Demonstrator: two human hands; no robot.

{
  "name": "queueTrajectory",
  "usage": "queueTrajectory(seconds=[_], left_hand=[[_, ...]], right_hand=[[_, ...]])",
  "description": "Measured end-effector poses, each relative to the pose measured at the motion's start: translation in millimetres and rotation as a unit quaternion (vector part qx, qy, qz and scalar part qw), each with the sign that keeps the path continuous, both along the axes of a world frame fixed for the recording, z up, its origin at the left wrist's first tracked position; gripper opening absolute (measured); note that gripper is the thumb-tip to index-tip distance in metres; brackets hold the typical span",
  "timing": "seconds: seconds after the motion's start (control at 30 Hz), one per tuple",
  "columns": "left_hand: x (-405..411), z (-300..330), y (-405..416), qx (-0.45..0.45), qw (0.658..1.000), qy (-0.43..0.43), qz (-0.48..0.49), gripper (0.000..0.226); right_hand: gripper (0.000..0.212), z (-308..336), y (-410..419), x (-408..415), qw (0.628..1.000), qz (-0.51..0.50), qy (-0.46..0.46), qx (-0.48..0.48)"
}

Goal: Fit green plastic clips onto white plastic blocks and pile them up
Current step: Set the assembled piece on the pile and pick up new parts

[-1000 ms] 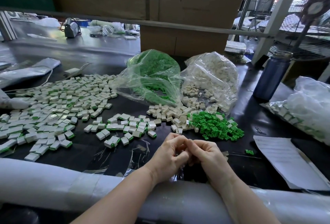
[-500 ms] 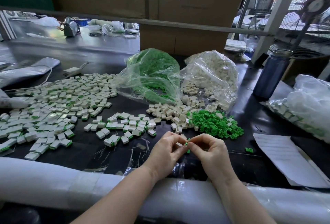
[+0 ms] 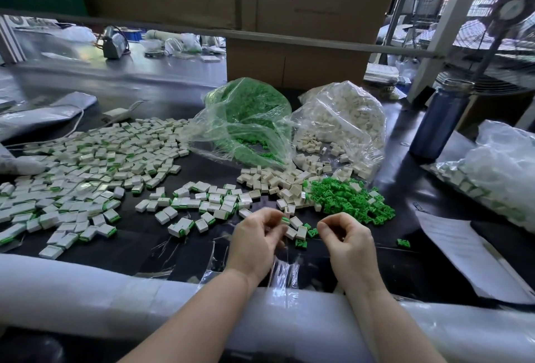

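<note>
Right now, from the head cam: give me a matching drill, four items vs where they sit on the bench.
Things:
1. loose green clips
2. blue bottle
3. finished blocks pile
4. paper sheet

Places:
A. spread over the left side of the table
B. standing at the far right, past the bag of white blocks
C. flat at the near right edge
D. heaped just beyond the right hand

Pairs: 1-D, 2-B, 3-A, 4-C

Daylight came from the upper right, glaring on the dark bench (image 3: pixel 202 249); wide-angle edges bowed, the background was soft.
</note>
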State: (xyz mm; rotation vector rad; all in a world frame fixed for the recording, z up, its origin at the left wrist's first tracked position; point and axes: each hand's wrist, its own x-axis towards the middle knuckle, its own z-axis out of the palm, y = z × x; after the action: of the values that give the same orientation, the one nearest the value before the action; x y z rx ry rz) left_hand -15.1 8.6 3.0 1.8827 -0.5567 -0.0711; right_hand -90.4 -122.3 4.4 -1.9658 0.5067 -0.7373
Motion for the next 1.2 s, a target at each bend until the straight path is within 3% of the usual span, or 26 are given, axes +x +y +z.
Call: queueTrajectory(seconds=[0.1, 0.2, 0.53, 0.8, 0.97, 1.2], left_hand=[[5.2, -0.8, 3.6, -0.028, 0.996, 0.012, 0.089, 0.019], [9.8, -2.3, 5.8, 0.004, 0.989, -0.004, 0.145, 0.027], [7.4, -6.4, 0.0, 0.164, 0.982, -0.041, 0.085, 0.054], [4.1, -9.1, -4.7, 0.216, 0.962, -0.163, 0.022, 0.029], [6.4, -9.8, -8.6, 0.262, 0.95, -0.168, -0.004, 0.033], [4.3, -6.8, -5.6, 0.197, 0.973, -0.121, -0.003, 0.013]], right_hand=[[0.019, -1.6, -2.5, 0.2, 1.0, -0.024, 0.009, -0.014], [0.016, -2.6, -3.1, 0.5, 0.999, -0.028, 0.022, -0.022], [0.015, -3.5, -3.0, 0.4, 0.995, -0.025, 0.071, -0.062], [0.007, -3.4, 3.1, 3.1, 0.982, -0.003, 0.133, -0.132], [0.016, -0.8, 7.7, 3.4, 0.961, 0.003, 0.191, -0.2], [0.016, 1.4, 8.3, 1.9, 0.969, 0.021, 0.164, -0.182]])
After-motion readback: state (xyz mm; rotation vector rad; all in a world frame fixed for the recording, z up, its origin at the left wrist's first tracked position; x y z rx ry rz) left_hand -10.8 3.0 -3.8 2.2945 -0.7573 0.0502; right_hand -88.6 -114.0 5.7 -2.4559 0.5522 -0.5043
